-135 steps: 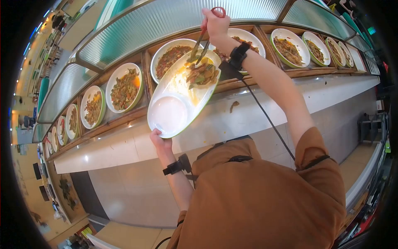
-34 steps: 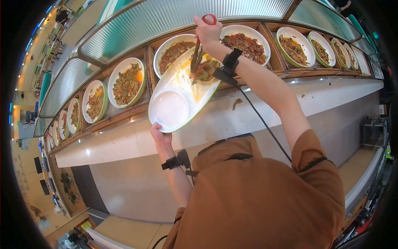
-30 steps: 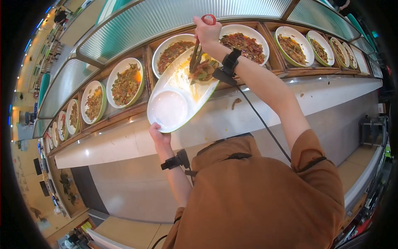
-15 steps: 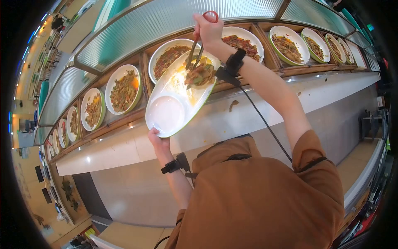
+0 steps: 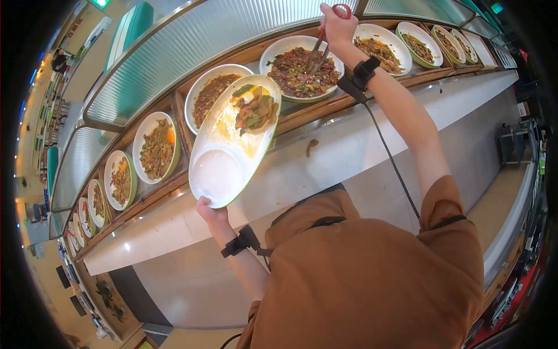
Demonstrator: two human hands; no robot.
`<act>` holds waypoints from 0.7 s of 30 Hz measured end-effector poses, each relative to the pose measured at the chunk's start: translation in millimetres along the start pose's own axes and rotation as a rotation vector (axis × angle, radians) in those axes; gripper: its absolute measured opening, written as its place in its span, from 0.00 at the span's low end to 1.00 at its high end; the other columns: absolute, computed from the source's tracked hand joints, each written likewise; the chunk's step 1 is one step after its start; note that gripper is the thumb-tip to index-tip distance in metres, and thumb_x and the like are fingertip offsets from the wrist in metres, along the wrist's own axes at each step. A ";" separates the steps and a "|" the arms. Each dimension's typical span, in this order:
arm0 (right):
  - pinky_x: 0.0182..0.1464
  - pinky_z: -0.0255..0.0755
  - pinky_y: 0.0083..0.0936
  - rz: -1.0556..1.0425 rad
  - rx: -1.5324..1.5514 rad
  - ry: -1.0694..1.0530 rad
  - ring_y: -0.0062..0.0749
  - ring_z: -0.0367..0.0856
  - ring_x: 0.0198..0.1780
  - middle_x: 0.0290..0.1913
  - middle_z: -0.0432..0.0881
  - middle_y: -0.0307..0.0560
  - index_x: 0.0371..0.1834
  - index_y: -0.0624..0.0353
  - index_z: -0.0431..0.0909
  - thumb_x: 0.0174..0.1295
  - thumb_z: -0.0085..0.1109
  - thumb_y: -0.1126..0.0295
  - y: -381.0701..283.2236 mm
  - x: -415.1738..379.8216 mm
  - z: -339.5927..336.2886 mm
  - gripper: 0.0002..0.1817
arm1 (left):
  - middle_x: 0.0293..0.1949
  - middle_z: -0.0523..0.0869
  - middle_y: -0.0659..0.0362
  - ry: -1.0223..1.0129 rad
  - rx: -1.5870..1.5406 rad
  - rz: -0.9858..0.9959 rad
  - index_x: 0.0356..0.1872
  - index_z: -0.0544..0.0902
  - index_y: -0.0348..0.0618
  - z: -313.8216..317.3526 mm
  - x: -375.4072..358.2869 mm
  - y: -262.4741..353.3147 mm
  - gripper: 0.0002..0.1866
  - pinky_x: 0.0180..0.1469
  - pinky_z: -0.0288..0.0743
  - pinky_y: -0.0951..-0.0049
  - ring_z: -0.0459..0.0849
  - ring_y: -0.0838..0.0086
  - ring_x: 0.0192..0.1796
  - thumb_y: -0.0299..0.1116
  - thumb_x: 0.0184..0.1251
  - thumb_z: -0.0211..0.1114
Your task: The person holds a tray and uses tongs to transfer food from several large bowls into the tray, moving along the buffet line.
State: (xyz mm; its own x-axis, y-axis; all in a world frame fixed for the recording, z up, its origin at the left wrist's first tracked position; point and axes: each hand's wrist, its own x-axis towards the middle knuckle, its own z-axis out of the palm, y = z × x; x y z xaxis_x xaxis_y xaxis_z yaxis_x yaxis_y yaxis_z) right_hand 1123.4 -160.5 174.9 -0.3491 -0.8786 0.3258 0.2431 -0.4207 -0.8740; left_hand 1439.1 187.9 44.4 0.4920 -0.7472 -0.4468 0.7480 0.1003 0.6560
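Note:
My left hand (image 5: pixel 213 214) grips the near end of a long oval white plate (image 5: pixel 221 173) with a green outer side. A heap of cooked food (image 5: pixel 256 113) lies at the plate's far end, with orange sauce smeared below it and a round hollow at the near end. In my right hand (image 5: pixel 339 29) is a pair of tongs (image 5: pixel 317 56) with red handles. The tong tips reach down into the red and green chopped food (image 5: pixel 300 74) in a round white bowl (image 5: pixel 269 57). The plate partly covers another bowl (image 5: pixel 190 104) of chopped food.
More food bowls stand left and right along a wooden-framed counter, among them one (image 5: pixel 139 152) at left and one (image 5: pixel 405 55) at right. A ribbed glass guard (image 5: pixel 192 49) rises behind them. A pale ledge (image 5: pixel 372 139) with a brown smear runs in front.
The tongs have left the food on the plate and moved right into the bowl of red and green food. The plate has shifted slightly left and toward me in view.

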 end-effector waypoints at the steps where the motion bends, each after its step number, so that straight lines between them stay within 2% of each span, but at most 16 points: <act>1: 0.16 0.65 0.22 -0.007 -0.048 0.007 0.25 0.69 0.12 0.11 0.69 0.40 0.14 0.58 0.69 0.54 0.60 0.68 7.7 3.3 -5.9 0.15 | 0.58 0.69 0.48 -0.002 0.003 -0.001 0.60 0.61 0.33 0.0 0.1 -0.2 0.41 0.64 0.61 0.55 0.66 0.53 0.61 0.28 0.32 0.46; 3: 0.18 0.65 0.22 0.053 -0.139 0.020 0.23 0.69 0.13 0.11 0.69 0.39 0.14 0.57 0.68 0.55 0.60 0.67 16.9 6.8 -18.7 0.15 | 0.58 0.69 0.48 -0.006 0.009 -0.001 0.60 0.61 0.33 -0.4 0.6 0.1 0.41 0.65 0.61 0.56 0.66 0.53 0.62 0.29 0.31 0.46; 9: 0.20 0.65 0.20 0.132 -0.136 0.005 0.22 0.69 0.15 0.14 0.72 0.40 0.16 0.58 0.68 0.55 0.60 0.67 40.4 4.6 -32.9 0.14 | 0.58 0.69 0.48 -0.008 0.017 0.000 0.61 0.61 0.33 -1.7 2.2 -1.3 0.41 0.65 0.61 0.56 0.66 0.53 0.61 0.29 0.31 0.46; 18: 0.16 0.63 0.22 0.110 -0.175 0.052 0.23 0.68 0.13 0.11 0.70 0.39 0.16 0.58 0.69 0.55 0.61 0.67 55.6 -9.5 -20.9 0.15 | 0.57 0.70 0.48 -0.003 0.003 0.014 0.60 0.62 0.33 -5.9 5.3 -1.0 0.40 0.64 0.61 0.57 0.67 0.53 0.61 0.29 0.32 0.46; 21: 0.17 0.64 0.23 0.128 -0.129 0.118 0.21 0.68 0.13 0.12 0.70 0.38 0.12 0.59 0.66 0.53 0.61 0.66 59.8 -8.8 -19.9 0.18 | 0.57 0.70 0.48 0.009 0.004 0.009 0.60 0.62 0.33 -6.6 5.4 -1.4 0.40 0.64 0.62 0.57 0.67 0.54 0.61 0.28 0.32 0.46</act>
State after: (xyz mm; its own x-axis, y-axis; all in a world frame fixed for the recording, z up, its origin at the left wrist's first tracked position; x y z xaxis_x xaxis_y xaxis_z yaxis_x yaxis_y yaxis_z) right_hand 1123.0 -173.4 112.6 -0.4282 -0.8873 0.1713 0.1774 -0.2684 -0.9468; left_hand 1443.7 188.1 37.1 0.5028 -0.7402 -0.4465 0.7419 0.1045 0.6623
